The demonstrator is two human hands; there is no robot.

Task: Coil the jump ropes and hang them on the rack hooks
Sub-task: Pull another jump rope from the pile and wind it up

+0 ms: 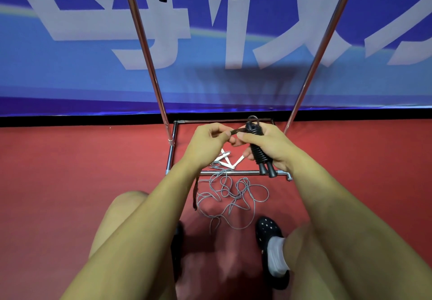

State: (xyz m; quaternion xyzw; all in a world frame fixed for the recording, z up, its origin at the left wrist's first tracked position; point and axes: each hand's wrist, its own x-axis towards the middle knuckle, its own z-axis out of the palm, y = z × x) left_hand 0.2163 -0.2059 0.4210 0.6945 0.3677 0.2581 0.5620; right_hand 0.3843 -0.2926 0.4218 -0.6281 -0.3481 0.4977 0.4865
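Glossy metal rack poles, matt black rubbery rope, smooth red floor.

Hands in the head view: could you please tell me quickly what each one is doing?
Left hand: pinching a dark strap.
Right hand: gripping the coiled black jump rope.

Single head-worn wide-angle view, looking forward and steeply down, close above both forearms, rack base beyond

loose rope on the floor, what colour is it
Grey, a thin tangled cord with white handles, clearest in the head view.
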